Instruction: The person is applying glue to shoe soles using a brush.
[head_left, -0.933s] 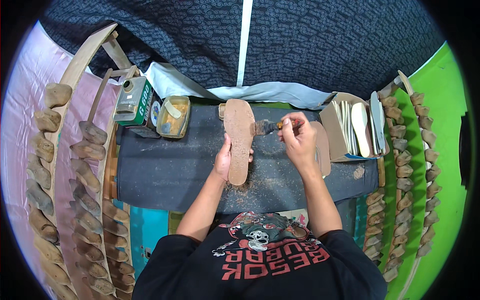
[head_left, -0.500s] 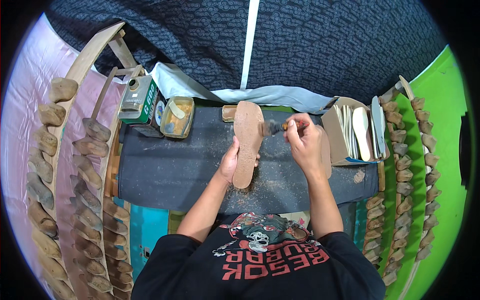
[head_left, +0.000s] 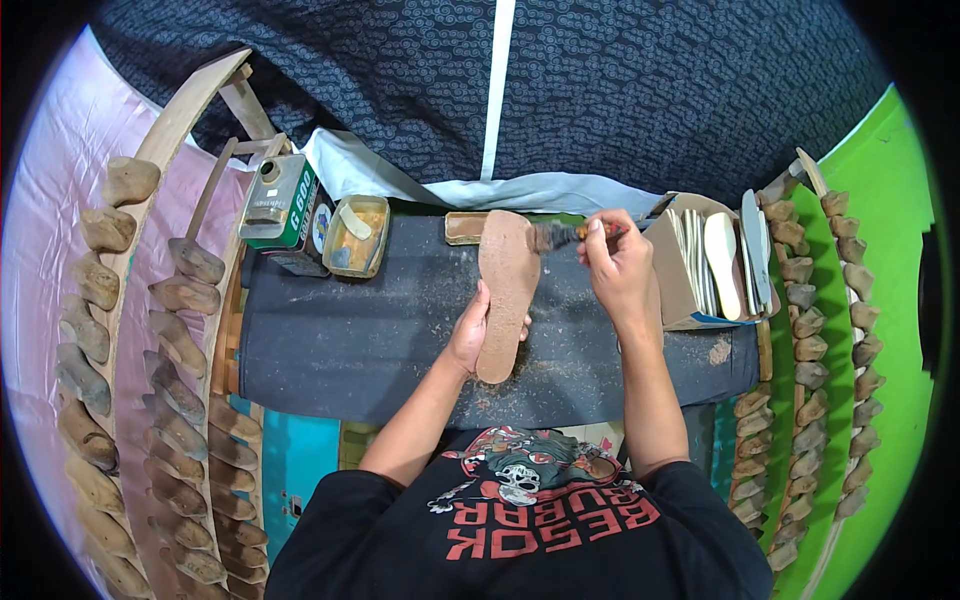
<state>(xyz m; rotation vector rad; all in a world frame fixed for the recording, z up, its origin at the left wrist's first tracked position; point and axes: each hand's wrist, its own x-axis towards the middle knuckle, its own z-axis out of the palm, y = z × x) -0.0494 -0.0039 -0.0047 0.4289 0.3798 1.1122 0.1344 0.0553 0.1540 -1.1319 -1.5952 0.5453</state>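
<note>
Fingers of the left hand (head_left: pixel 472 335) are wrapped around the lower half of a tan shoe insole (head_left: pixel 505 290), which is held upright above the dark desk (head_left: pixel 340 345), its toe end pointing away from the person. Fingers of the right hand (head_left: pixel 618 268) are pinched on the handle of a small brush (head_left: pixel 560 235), whose dark bristles are brought against the upper right edge of the insole. Sawdust-like crumbs are scattered on the desk below the insole. At the far left of the desk, a green and white metal can (head_left: pixel 283 205) is seen, with an open rectangular tin (head_left: pixel 357 236) of yellowish glue just beside it. Behind the insole's toe a flat brown block (head_left: pixel 463 228) is laid. To the right, an open cardboard box (head_left: pixel 690 285) is filled with pale insoles standing on edge. Rows of wooden shoe lasts (head_left: pixel 180 340) are racked along both sides.
</note>
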